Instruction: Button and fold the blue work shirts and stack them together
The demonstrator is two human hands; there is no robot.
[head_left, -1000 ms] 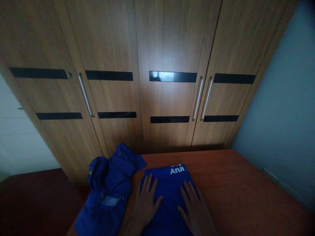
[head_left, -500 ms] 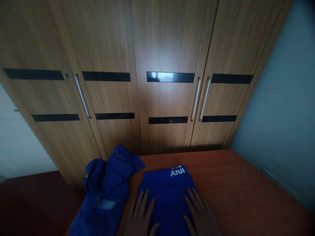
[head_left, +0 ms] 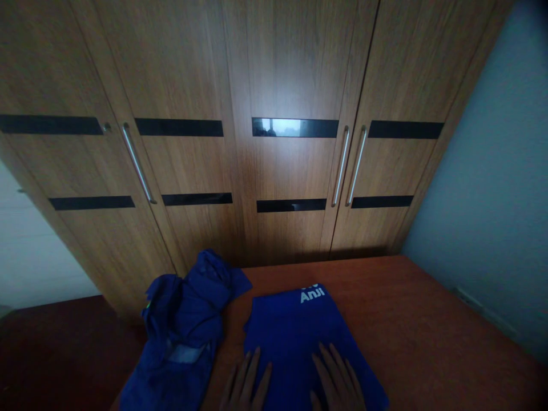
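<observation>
Both hands have slid back toward me along the folded blue garment [head_left: 295,337], so I now see mostly fingers. It is a smooth, bright blue rectangle with white "Anji" lettering at its far end, long axis running away from me toward the wardrobe [head_left: 274,131]. It lies on the wooden table [head_left: 419,319], just right of the crumpled blue cloth [head_left: 184,331]. Left hand [head_left: 246,385] and right hand [head_left: 338,382] rest flat, fingers spread, gripping nothing.

Matt blue cloth shirt [head_left: 295,337] on a smooth wooden table [head_left: 406,319]; wood-grain wardrobe [head_left: 274,74] (glossy black strips, metal handles [head_left: 349,165]).

White "Anji" on the folded blue garment [head_left: 295,331].
</observation>
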